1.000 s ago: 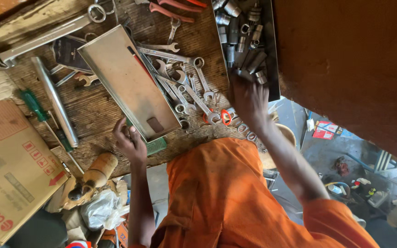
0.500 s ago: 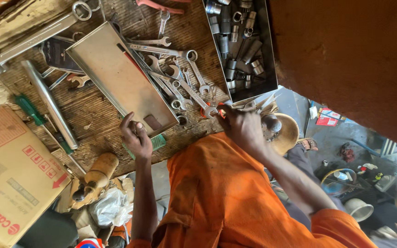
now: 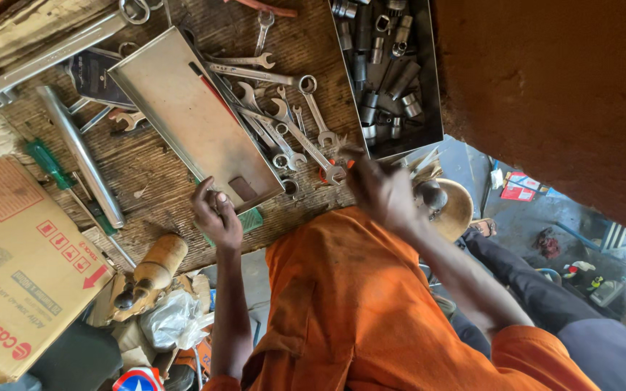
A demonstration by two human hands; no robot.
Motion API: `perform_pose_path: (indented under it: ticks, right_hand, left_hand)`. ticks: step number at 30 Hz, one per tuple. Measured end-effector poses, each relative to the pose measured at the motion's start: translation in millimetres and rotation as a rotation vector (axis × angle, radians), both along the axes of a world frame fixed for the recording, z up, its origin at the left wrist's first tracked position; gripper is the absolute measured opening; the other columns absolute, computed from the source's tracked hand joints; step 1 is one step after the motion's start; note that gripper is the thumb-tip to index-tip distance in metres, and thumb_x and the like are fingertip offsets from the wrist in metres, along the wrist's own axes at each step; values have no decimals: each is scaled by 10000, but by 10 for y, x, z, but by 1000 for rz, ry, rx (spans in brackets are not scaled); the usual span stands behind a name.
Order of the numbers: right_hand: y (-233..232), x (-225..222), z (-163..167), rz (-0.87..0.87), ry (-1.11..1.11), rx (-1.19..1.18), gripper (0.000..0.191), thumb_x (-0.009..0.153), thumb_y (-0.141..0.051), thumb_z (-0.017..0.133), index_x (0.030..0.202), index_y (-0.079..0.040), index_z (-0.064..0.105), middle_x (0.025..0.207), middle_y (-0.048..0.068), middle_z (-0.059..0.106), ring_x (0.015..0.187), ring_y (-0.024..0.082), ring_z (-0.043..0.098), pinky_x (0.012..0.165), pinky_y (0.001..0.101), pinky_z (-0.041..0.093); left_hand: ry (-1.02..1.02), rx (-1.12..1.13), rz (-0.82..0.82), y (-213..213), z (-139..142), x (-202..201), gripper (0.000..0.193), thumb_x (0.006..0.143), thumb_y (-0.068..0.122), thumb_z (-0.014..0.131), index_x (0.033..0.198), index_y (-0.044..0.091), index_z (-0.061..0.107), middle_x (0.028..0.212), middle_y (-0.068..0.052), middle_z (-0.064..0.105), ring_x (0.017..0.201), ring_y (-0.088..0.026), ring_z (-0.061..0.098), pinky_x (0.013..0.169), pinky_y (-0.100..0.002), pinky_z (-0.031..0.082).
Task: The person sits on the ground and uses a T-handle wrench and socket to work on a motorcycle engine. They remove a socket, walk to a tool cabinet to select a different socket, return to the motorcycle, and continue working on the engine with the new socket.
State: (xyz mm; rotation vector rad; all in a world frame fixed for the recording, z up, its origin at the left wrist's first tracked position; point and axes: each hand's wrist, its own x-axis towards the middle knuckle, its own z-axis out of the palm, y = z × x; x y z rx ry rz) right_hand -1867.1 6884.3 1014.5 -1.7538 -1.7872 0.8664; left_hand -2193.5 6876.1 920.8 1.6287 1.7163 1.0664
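tray lid (image 3: pixel 190 116): your flat grey steel, tilted on bench | wrenches (image 3: pixel 291 130): your loose pile, just beside it

Brown cardboard box (image 3: pixel 16 268) at left (red markings); red packet (image 3: pixel 519 187) right.

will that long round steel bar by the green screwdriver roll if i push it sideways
Probably yes: the steel bar looks like a smooth round tube lying loose on the wooden bench. The green screwdriver close alongside would likely stop it on that side. It looks like plain metal, so expect it to be stiff, fairly heavy, and perhaps slippery.
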Motion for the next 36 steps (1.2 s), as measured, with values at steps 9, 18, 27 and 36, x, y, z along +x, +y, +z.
perform_pose_path:
  ticks: [9, 18, 27, 36]
  right_hand:
    - [-321, -406, 9, 403, 127, -19, 210, 925, -214, 695, 1105, -105, 699, 977, 134, 703, 928, 346, 662, 814, 477, 527]
    - [-362, -355, -25, 364, 115, -12, 234, 907, -201, 700, 1113, -90, 689, 974, 114, 699, 913, 332, 676, 812, 459, 529]
    - [-314, -318, -67, 363, 97, -5, 204, 917, -190, 686, 1096, -93, 685, 915, 100, 696, 845, 322, 685, 739, 453, 533]
    - [-328, -295, -130, 309, 41, -2, 215, 919, -216, 693, 1092, -87, 690, 920, 110, 709, 834, 333, 685, 700, 468, 534]
  left_hand:
    - [-20, -8, -40, 32, 13, 15, 283, 1143, 202, 513, 1367, 30, 536, 716, 12, 468, 624, -92, 514, 553, -277, 399]
    - [-22, -33, -50, 20, -54, 36, 281, 1147, 188, 519, 1372, 22, 542, 692, 17, 421, 601, -79, 453, 539, -278, 362]
    - [-2, -11, -85, 94, -133, -14, 294, 1141, 205, 497, 1377, 32, 533, 645, 31, 409, 551, -73, 436, 511, -279, 326]
    - [-24, -54, -86, 101, -8, 47, 281, 1154, 201, 514, 1377, 31, 533, 694, 9, 431, 590, -95, 472, 539, -290, 379]
